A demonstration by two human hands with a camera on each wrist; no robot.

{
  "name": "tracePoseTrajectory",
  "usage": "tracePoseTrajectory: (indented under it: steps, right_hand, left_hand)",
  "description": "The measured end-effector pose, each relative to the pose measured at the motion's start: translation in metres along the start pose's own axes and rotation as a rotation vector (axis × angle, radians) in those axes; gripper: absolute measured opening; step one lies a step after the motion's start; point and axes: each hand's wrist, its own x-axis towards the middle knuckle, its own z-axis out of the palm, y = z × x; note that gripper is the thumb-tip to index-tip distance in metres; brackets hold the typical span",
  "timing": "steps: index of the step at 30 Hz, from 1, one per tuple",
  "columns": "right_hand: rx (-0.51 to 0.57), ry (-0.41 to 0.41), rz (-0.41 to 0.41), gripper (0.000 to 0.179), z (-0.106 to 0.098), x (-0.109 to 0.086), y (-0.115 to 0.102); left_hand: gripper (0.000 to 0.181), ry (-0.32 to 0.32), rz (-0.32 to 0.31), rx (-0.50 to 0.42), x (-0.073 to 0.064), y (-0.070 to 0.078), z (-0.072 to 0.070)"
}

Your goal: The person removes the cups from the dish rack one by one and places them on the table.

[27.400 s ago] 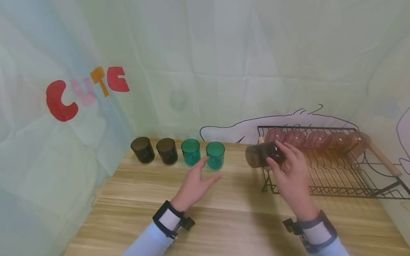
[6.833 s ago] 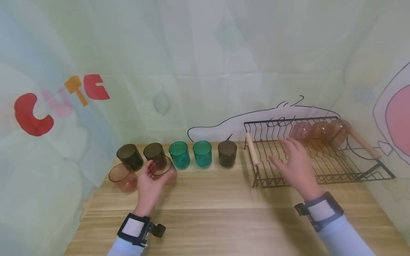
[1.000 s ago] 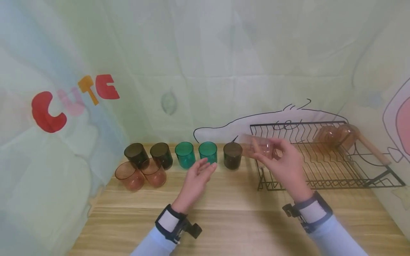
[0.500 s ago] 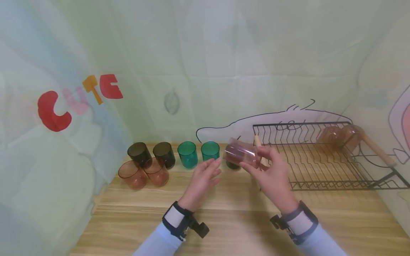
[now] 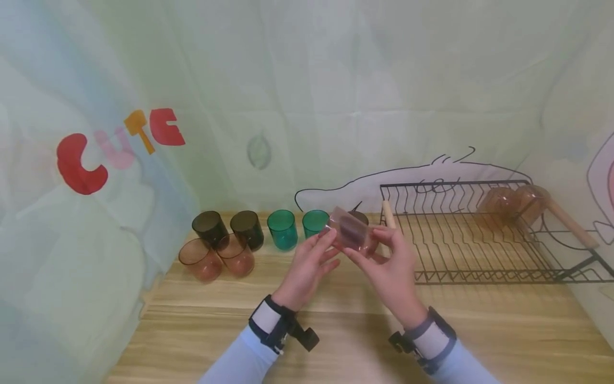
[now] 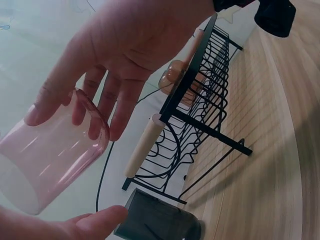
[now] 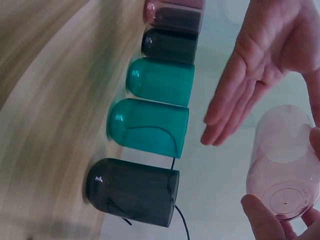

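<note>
A clear pink glass tumbler [image 5: 352,233] is held tilted above the table, its rim toward the upper left. My right hand [image 5: 395,274] grips it near the base, thumb on one side and fingers on the other, as the left wrist view also shows. Close by the rim is my left hand [image 5: 303,274]; its fingers look straight in the right wrist view and are not curled round the tumbler [image 7: 280,160]. Whether they touch it I cannot tell. Behind the held tumbler, a dark smoky tumbler [image 5: 360,217] is mostly hidden. Left of it stands a green tumbler [image 5: 315,220].
Another green tumbler [image 5: 283,229] and two dark tumblers [image 5: 247,229] continue the back row. Two pink tumblers [image 5: 199,258] stand in front of the dark ones at left. The black wire rack [image 5: 460,245] at right bears two pinkish-amber tumblers [image 5: 499,205] at its far end.
Over the last second the right hand has carried the pink tumbler leftward from the rack, and the left hand has come up to its rim. Since earlier, more tumblers have left the rack for the table.
</note>
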Motion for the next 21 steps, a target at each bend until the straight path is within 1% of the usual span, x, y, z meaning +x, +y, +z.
tracePoseTrajectory:
  steps: [3,5,8,13,16,21]
  right_hand:
    - [0.027,-0.002,-0.003,0.052,0.002,-0.002,-0.013]
    - [0.034,0.003,0.013,0.050,0.002,-0.003,-0.023]
    - [0.036,0.017,0.027,0.050,0.004,-0.005,-0.029]
    - [0.035,0.028,0.031,0.051,0.007,-0.006,-0.030]
    - [0.037,0.021,0.035,0.051,0.008,-0.008,-0.028]
    - [0.019,0.003,0.049,0.052,0.007,-0.011,-0.026]
  left_hand:
    - [0.060,0.012,0.013,-0.037,0.001,0.001,0.002]
    - [0.059,0.021,0.013,-0.043,0.001,0.001,0.004]
    - [0.057,0.030,0.015,-0.047,0.002,0.002,0.005]
    - [0.056,0.062,0.024,-0.051,0.002,0.005,0.006]
    - [0.057,0.084,0.009,-0.043,0.002,0.006,0.007]
    - [0.061,0.088,-0.011,-0.045,0.001,0.006,0.008]
